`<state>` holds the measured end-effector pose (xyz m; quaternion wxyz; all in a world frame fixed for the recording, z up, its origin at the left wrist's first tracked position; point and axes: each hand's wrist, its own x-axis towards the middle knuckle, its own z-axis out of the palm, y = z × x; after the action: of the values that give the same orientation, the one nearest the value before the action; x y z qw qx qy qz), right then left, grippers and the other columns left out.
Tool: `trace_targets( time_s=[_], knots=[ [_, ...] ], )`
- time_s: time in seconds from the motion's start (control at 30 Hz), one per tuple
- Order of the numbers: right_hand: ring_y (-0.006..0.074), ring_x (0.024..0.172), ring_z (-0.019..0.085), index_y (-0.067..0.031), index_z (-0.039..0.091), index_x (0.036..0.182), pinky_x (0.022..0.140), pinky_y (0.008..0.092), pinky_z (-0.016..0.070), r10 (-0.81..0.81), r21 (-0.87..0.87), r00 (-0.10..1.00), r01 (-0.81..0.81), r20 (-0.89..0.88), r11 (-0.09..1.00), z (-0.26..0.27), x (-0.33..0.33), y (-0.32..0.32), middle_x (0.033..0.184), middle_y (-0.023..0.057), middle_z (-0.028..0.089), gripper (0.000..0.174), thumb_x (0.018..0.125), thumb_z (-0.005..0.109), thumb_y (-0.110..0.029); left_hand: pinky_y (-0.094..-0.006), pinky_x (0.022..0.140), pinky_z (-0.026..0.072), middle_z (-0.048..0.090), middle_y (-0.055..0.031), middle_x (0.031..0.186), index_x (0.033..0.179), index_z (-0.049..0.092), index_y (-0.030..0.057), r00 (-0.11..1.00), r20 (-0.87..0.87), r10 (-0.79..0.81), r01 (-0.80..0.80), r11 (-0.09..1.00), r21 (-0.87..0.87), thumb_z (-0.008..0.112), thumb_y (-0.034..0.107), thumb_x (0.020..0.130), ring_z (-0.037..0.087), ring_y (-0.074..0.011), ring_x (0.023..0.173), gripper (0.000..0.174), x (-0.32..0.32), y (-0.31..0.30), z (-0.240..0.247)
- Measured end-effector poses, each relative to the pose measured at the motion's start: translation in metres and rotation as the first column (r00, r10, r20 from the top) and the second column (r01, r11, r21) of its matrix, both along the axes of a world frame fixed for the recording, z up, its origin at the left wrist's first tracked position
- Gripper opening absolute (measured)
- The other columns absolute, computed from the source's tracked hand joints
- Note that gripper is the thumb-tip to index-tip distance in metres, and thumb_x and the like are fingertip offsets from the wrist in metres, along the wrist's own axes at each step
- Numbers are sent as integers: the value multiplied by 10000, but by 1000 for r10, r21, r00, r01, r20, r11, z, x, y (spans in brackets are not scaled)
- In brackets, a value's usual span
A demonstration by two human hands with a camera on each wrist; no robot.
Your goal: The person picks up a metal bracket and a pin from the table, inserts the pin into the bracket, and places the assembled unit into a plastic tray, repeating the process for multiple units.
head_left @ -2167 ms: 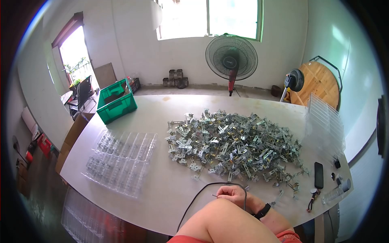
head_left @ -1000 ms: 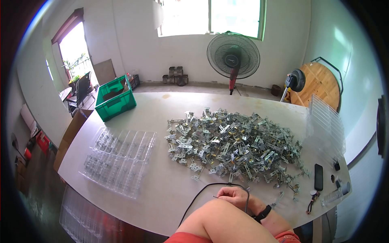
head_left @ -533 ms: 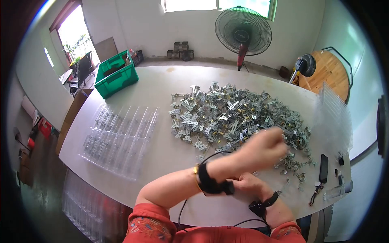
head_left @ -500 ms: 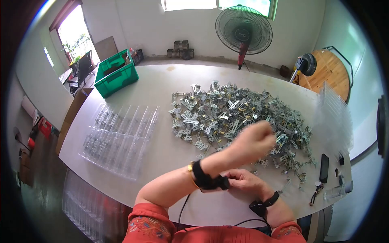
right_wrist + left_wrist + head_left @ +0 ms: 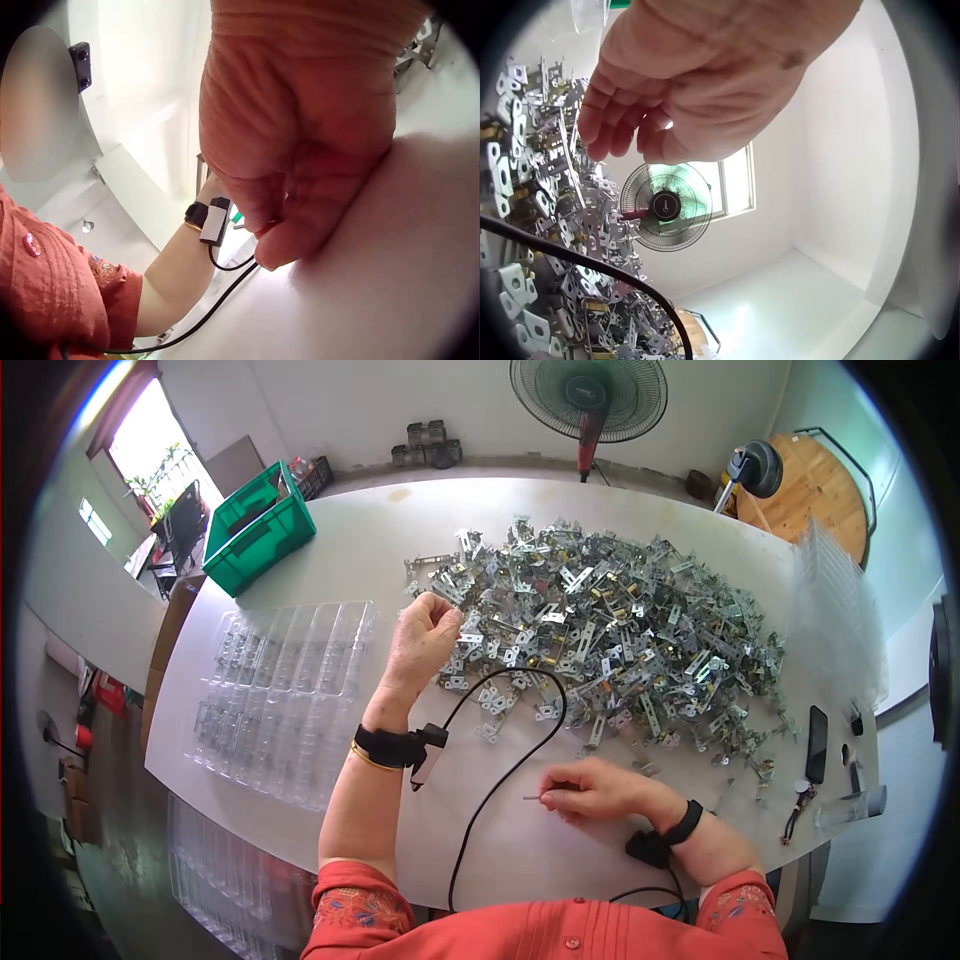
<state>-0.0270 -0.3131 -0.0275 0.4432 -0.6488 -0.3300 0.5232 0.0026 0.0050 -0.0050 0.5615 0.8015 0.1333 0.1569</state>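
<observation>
The left hand [image 5: 422,645] is over the left edge of a heap of small metal brackets [image 5: 610,640], its fingers loosely bent. In the left wrist view nothing shows between these fingers [image 5: 604,135], and the brackets lie beside them. Low over the table's near part, the right hand [image 5: 595,790] pinches a thin grey rod [image 5: 531,797] between thumb and fingers. Only the rod's short end sticks out; the hand hides the rest. In the right wrist view, the fingertips [image 5: 277,251] are pressed together close to the table top.
Clear plastic trays [image 5: 345,730] with metal parts lie left of the heap, a green crate [image 5: 265,555] behind them. A black cable [image 5: 470,815] loops up from the left wrist camera. More clear trays [image 5: 840,610], a phone [image 5: 817,745] and a clear bottle [image 5: 845,810] stand or lie right.
The left hand has swung from over the right hand to the heap's left edge. The right hand still pinches the rod. The head view has tipped further down.
</observation>
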Motion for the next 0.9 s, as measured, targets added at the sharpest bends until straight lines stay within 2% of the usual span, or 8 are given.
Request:
trace_targets(
  time_s=[0.23,0.3,0.33,0.53,0.63,0.73,0.8,0.9],
  knots=[
    [74,716,624,-43,607,1047,640,256,545,-54,-32,995,52,-83,998,6,0,0,830,-8,613,186,1024,576,-225,-227,639,483,623,2,789,919,612,26,999,-24,-31,34,989,147,614,134,979,606,-72,729,124,-2,-4,1],
    [70,714,621,-41,610,1038,638,255,545,-73,-24,994,71,-86,997,6,-3,-2,819,-11,607,180,1022,578,-218,-227,663,484,643,-6,810,928,626,27,995,-8,-95,93,983,-156,622,135,977,603,-75,737,119,-12,-20,25],
    [67,712,618,-43,615,1028,634,250,538,-78,19,995,79,-56,997,8,-3,-2,810,-15,604,165,1018,584,-205,-227,663,484,643,-6,810,928,626,27,995,-24,-97,92,982,-163,622,135,977,603,-75,737,119,-18,-26,36],
    [75,720,557,-35,623,970,657,254,472,-170,208,976,140,135,968,29,2,-8,781,-18,585,70,981,634,-103,-254,737,499,694,-55,903,1027,655,13,921,272,-278,300,953,-40,620,160,988,638,-112,812,156,-62,-66,123],
    [79,768,561,-31,630,964,681,255,468,-242,230,946,192,216,954,39,3,-13,834,1,579,71,968,654,-97,-256,762,497,704,-73,949,1047,656,9,893,333,-302,316,949,15,607,171,996,640,-121,826,177,-88,-84,165],
    [82,799,555,-42,643,947,702,263,471,-278,271,910,196,307,942,40,2,-18,927,25,565,69,949,677,-102,-348,763,545,680,-177,914,1006,617,-58,886,435,-161,167,986,25,607,124,956,675,-247,807,188,-119,-111,219],
    [90,796,552,-58,647,932,700,271,473,-301,310,831,165,467,936,42,1,-19,972,23,552,69,942,686,-114,-316,757,527,682,-139,919,1021,628,-30,851,490,-188,172,982,78,609,144,967,664,-204,808,183,-131,-82,256],
    [101,844,565,-64,645,936,739,268,492,-323,359,840,167,436,918,41,-4,-16,1152,54,557,74,941,688,-124,-252,745,492,686,-65,929,1052,650,26,770,585,-256,181,966,185,612,185,988,643,-118,810,175,-160,-45,304]
  ],
)
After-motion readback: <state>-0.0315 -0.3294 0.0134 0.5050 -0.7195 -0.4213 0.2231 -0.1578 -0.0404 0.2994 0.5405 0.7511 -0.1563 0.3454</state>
